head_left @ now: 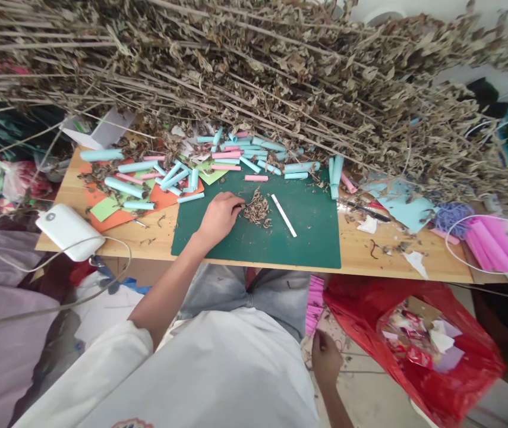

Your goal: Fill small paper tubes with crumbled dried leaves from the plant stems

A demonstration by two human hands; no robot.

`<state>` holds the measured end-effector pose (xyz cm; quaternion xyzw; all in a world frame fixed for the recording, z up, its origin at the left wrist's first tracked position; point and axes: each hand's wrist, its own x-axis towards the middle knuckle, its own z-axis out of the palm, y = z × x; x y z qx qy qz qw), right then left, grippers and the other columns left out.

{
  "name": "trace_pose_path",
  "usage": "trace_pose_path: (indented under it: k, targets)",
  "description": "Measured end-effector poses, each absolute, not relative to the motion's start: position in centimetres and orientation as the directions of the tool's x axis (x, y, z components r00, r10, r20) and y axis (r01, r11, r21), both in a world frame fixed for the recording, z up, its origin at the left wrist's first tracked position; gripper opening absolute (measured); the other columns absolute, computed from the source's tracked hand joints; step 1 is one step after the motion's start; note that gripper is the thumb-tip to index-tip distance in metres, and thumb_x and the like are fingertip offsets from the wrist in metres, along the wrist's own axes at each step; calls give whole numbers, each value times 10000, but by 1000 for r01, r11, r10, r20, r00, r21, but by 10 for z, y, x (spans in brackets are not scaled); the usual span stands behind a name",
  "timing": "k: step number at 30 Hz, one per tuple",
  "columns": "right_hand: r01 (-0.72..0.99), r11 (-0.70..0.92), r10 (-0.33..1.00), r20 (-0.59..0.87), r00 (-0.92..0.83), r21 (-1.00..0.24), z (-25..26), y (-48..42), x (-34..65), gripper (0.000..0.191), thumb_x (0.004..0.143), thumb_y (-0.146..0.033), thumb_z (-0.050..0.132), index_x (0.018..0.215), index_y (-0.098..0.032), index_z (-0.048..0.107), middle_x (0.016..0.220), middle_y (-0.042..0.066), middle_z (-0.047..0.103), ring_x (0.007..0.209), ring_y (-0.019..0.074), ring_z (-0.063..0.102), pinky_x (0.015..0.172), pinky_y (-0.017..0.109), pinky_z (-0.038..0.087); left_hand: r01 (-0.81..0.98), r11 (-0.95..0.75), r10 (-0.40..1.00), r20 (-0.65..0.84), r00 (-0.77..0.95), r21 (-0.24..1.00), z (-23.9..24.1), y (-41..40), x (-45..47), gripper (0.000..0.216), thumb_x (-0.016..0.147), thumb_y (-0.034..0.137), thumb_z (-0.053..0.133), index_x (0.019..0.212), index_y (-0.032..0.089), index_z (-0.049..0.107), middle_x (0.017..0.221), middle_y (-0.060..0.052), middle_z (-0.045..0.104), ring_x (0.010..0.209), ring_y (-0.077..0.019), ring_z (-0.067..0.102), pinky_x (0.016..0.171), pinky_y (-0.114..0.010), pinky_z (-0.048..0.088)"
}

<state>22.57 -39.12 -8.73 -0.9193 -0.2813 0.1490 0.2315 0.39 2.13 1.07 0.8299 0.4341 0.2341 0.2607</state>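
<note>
My left hand rests on the green cutting mat, fingers curled and touching a small pile of dried leaf bits. A white paper strip lies on the mat just right of the pile. My right hand hangs low beside my lap, below the table edge, next to a red plastic bag; its fingers are closed, and what they hold, if anything, is hidden. Rolled blue and pink paper tubes lie scattered behind the mat.
A big heap of dried leafy stalks overhangs the back of the wooden table. A white power bank with a cable sits at the table's left corner. Blue paper, pink paper sheets and orange sheets lie around.
</note>
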Motion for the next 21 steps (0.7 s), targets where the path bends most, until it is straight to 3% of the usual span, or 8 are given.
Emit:
trace_pose_path:
  k: [2,6,9,12,18,21]
  targets:
    - [538,-664,635,-12,772,-520,-61,-348,236,343,800,-516,543,838,-230,729,711,100,723,612,283,666,616,422,525,603,-507,829,157,537,616,10,22,8,235,878,125,542,1021,168,723,964,-100,701,940,-238,633,889,-391,517]
    - [741,-332,787,262,559,-583,7,-249,231,237,886,-380,569,957,-207,715,806,70,725,700,199,661,679,327,519,614,-518,821,143,554,595,10,20,11,233,884,128,541,1025,165,724,959,-99,709,933,-235,641,872,-374,518]
    - [779,-148,884,271,381,-610,33,-181,211,195,910,-333,562,947,-214,712,716,16,664,577,139,568,616,281,485,612,-486,840,138,525,625,13,17,9,229,884,129,556,1040,166,719,948,-88,721,910,-226,654,853,-350,515]
    - [783,-60,933,244,264,-619,31,-132,190,205,916,-304,548,1017,-204,695,793,26,674,642,143,587,684,287,496,602,-463,855,149,497,651,17,15,3,215,891,146,568,1049,157,714,967,-91,720,880,-213,660,827,-332,514]
    - [861,-137,963,138,232,-491,12,-86,168,236,873,-255,575,1058,-162,688,928,98,676,755,201,612,725,331,481,567,-464,844,146,516,680,21,12,-2,196,892,168,585,1043,162,710,975,-89,710,866,-197,658,810,-317,511]
    - [830,-133,960,138,244,-542,13,-82,172,180,882,-221,543,939,-165,705,876,89,679,758,198,617,737,329,481,532,-447,854,165,494,719,22,11,3,202,901,177,574,1047,169,713,989,-87,717,884,-196,662,819,-314,510]
